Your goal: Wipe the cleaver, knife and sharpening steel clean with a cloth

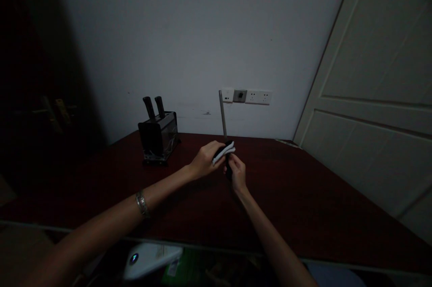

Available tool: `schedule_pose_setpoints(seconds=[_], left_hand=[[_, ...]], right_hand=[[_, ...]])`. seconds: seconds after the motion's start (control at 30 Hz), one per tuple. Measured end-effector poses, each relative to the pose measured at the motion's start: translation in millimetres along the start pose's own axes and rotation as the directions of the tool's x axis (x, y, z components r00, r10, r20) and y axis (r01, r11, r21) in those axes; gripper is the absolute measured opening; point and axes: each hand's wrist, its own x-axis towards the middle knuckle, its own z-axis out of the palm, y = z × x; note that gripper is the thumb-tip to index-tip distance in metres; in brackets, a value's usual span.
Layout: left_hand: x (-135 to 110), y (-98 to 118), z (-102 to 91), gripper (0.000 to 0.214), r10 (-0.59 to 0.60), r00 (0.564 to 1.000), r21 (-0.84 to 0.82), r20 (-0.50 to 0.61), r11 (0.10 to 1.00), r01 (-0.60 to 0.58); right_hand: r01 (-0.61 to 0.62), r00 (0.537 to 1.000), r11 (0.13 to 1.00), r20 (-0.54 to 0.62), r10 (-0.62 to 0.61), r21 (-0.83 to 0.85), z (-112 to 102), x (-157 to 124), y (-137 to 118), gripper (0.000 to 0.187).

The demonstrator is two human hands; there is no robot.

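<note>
My right hand [236,173] is closed round the black handle of a long, narrow metal blade or rod [222,114]. It points upward, almost upright with a slight lean to the left; whether it is a knife or a sharpening steel I cannot tell. Folded in my left hand [204,159] is a white and black cloth [223,153], its fingers closed round it. The cloth lies at the foot of the metal part, just above my right hand, and hides where metal meets handle.
A knife block [158,136] with two black-handled pieces stands at the table's back left. The dark red table [276,206] reaches the wall, where power sockets [258,97] sit. Below the front edge lie a white device [151,257] and something green [182,264]. A panelled door [378,84] rises on the right.
</note>
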Motion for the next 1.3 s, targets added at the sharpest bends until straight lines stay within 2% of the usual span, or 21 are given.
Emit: schedule_pose_setpoints(seconds=[0.2, 0.37, 0.47, 0.57, 0.63, 0.7, 0.8, 0.93, 1.07, 1.17, 1.3], left_hand=[[-2.3, 0.6, 2.4, 0.022, -0.047, 0.998, 0.012, -0.04, 0.999, 0.048], [0.0, 2.1, -3.2, 0.021, -0.12, 0.99, 0.007, -0.076, 0.993, 0.121], [5.4, 2.7, -8.9, 0.02, -0.152, 0.982, 0.084, -0.114, 0.983, 0.162], [10.3, 3.1, -10.9, 0.023, -0.083, 0.988, 0.231, -0.128, 0.966, 0.112], [12.0, 4.6, -9.4, 0.025, 0.011, 0.999, 0.321, -0.049, 0.947, 0.005], [13.2, 8.0, -6.7, 0.025, 0.052, 0.996, 0.386, 0.07, 0.92, -0.075], [16.7, 16.0, -3.8, 0.02, -0.032, 0.975, 0.464, 0.221, 0.883, -0.076], [25.1, 22.8, -4.1, 0.018, -0.204, 0.927, 0.524, 0.315, 0.852, 0.01], [28.4, 17.1, -5.8, 0.02, -0.245, 0.904, 0.437, 0.351, 0.897, 0.073], [24.9, 9.1, -7.4, 0.021, -0.205, 0.93, 0.287, 0.306, 0.951, 0.115], [18.0, 1.4, -10.6, 0.024, -0.133, 0.952, 0.103, 0.274, 0.989, 0.109]], right_hand=[[0.054, 0.998, 0.993, -0.006, -0.055, -0.103, -0.2, -0.2, -1.0, 0.024], [0.093, 0.996, 0.989, 0.005, -0.093, -0.111, 1.9, -0.2, -0.5, 0.023], [0.103, 0.994, 0.988, -0.015, -0.106, -0.117, 2.9, -0.1, 1.0, 0.022], [0.112, 0.993, 0.986, -0.025, -0.116, -0.127, 3.8, 0.1, 1.9, 0.021], [0.14, 0.989, 0.981, -0.019, -0.144, -0.137, 4.6, 0.4, 1.9, 0.018], [0.194, 0.98, 0.969, -0.011, -0.198, -0.151, 5.6, 0.8, 2.1, 0.014], [0.255, 0.966, 0.952, 0.006, -0.257, -0.17, 6.5, 1.3, 4.0, 0.015], [0.252, 0.967, 0.949, 0.03, -0.251, -0.19, 6.3, 0.9, 6.4, 0.02], [0.228, 0.973, 0.961, 0.006, -0.23, -0.158, 6.4, -0.3, 4.2, 0.017], [0.156, 0.987, 0.981, -0.016, -0.159, -0.118, 6.1, 0.0, 1.8, 0.016], [0.056, 0.997, 0.997, -0.047, -0.059, -0.062, 3.2, 2.0, 0.8, 0.023]])
